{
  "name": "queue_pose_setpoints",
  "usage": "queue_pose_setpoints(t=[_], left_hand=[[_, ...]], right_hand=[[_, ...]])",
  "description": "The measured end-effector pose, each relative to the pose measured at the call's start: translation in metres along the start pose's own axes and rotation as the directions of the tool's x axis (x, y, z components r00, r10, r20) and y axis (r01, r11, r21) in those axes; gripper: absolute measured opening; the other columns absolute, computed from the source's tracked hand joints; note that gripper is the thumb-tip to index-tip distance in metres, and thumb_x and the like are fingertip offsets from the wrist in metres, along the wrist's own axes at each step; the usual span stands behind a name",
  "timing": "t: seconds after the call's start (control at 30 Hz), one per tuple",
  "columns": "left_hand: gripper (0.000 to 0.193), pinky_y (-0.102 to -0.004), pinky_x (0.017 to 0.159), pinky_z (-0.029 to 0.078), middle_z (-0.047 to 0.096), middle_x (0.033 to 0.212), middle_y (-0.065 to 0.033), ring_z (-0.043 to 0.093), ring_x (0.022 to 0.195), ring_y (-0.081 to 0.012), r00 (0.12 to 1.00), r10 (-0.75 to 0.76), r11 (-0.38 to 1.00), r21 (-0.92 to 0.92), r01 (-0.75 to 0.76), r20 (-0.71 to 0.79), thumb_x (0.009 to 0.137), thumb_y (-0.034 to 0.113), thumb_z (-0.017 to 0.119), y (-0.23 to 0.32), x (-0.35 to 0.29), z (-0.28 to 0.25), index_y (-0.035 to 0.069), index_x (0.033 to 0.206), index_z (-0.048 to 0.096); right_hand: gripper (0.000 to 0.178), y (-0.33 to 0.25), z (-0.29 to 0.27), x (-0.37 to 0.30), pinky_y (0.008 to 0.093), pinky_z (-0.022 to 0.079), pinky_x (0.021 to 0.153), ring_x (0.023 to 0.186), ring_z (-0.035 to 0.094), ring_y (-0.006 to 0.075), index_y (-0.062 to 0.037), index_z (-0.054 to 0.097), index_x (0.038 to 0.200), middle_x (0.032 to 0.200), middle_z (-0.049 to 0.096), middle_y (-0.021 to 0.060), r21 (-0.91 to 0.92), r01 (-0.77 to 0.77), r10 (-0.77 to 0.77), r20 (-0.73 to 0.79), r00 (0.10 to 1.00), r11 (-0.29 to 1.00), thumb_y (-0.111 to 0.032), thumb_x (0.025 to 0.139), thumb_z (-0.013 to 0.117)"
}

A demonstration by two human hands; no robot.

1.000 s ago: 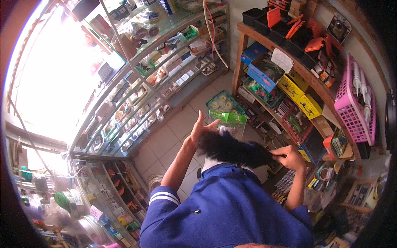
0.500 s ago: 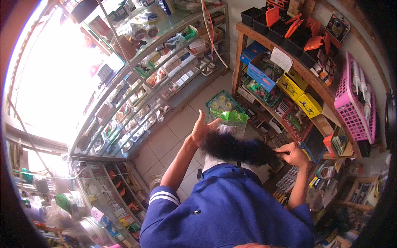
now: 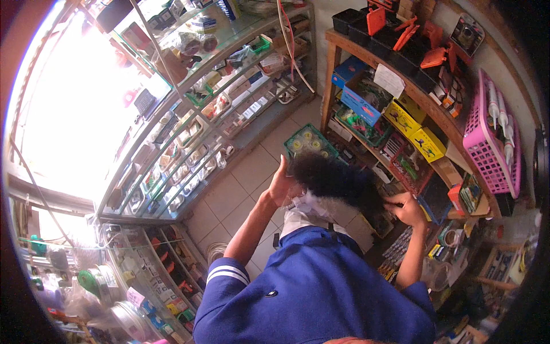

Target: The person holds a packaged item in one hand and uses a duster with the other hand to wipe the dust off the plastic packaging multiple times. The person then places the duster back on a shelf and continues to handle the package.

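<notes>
A fluffy black duster [image 3: 338, 180] spans the space in front of my body, blurred by motion. My right hand [image 3: 407, 211] is closed around its near right end, where the handle is mostly hidden. My left hand [image 3: 281, 186] is raised at the duster's far left end, thumb pointing up. Against its fingers is a clear plastic package [image 3: 309, 205], smeared and largely covered by the duster. Beyond the duster, a green basket [image 3: 295, 140] with several round yellow-centred items stands on the tiled floor.
Glass display shelves [image 3: 195, 143] full of small goods line the left. To the right, a wooden shelf [image 3: 366, 49] holds black bins, yellow boxes [image 3: 412, 132] and a pink basket [image 3: 487, 137] with tubes. A coiled cable [image 3: 216, 251] lies by the lower left cabinet.
The duster has swung up and away from me, its left end rising. The package's green top, visible before, is now out of sight. My left hand has shifted slightly.
</notes>
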State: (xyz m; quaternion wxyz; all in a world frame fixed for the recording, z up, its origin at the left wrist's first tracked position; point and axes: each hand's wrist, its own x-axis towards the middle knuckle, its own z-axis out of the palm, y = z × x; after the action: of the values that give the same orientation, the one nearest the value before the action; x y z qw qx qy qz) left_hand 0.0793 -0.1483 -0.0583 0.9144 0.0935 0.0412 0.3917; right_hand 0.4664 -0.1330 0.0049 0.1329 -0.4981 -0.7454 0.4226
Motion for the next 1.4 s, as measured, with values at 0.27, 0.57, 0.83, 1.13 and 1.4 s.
queue_pose_setpoints(t=[0.27,0.57,0.83,1.13,1.4], left_hand=[[0.094,-0.0458,0.112,0.026,0.03,0.15,-0.0187,0.032,0.136,-0.0326,0.944,0.14,0.982,0.167,-0.093,-0.299,0.087,0.075,0.022,-0.001,-0.002,-0.008,0.001,0.146,0.027],[0.082,-0.0302,0.065,0.045,0.06,0.091,-0.0025,0.055,0.077,-0.0152,0.943,0.091,0.943,0.331,0.022,-0.321,0.088,0.074,0.027,-0.011,-0.006,-0.034,0.005,0.123,0.055],[0.052,-0.0392,0.069,0.046,0.056,0.082,0.0,0.052,0.071,-0.0143,0.759,0.32,0.802,0.589,0.102,-0.567,0.096,0.05,0.045,0.004,-0.036,0.013,0.003,0.12,0.052],[0.051,-0.0255,0.053,0.034,0.041,0.071,0.005,0.039,0.064,-0.0061,0.838,-0.001,0.716,0.585,0.381,-0.546,0.089,0.053,0.059,-0.006,-0.017,0.029,0.003,0.084,0.06],[0.074,-0.0478,0.101,0.038,0.039,0.144,-0.0077,0.043,0.124,-0.025,0.769,0.315,0.771,0.623,0.135,-0.556,0.087,0.051,0.06,0.022,-0.052,0.014,0.012,0.145,0.034]], right_hand=[[0.025,0.018,0.007,-0.003,0.0305,0.051,0.08,0.089,0.069,0.0228,-0.0002,0.071,0.099,0.097,0.07,0.0171,0.033,0.008,-0.007,-0.026,1.0,0.999,-0.011,0.077,0.072],[0.027,0.027,0.034,0.01,0.0352,0.047,0.086,0.093,0.065,0.0263,0.0,0.071,0.098,0.097,0.069,0.0152,0.002,-0.01,0.01,-0.111,0.994,1.0,-0.019,0.078,0.075],[0.031,0.019,0.022,0.014,0.0349,0.049,0.077,0.085,0.067,0.0244,0.0002,0.07,0.099,0.091,0.07,0.0162,0.139,-0.075,0.082,-0.044,0.996,0.987,-0.023,0.079,0.075],[0.026,0.023,0.04,0.033,0.0253,0.044,0.055,0.059,0.055,0.0088,0.0066,0.067,0.09,0.074,0.062,0.0039,0.042,0.098,-0.091,-0.151,0.984,0.994,-0.017,0.08,0.072],[0.03,0.04,0.036,0.032,0.0286,0.048,0.06,0.063,0.057,0.0122,-0.0016,0.068,0.108,0.085,0.069,0.0098,0.073,0.017,-0.01,-0.102,0.995,0.997,-0.017,0.083,0.069]])
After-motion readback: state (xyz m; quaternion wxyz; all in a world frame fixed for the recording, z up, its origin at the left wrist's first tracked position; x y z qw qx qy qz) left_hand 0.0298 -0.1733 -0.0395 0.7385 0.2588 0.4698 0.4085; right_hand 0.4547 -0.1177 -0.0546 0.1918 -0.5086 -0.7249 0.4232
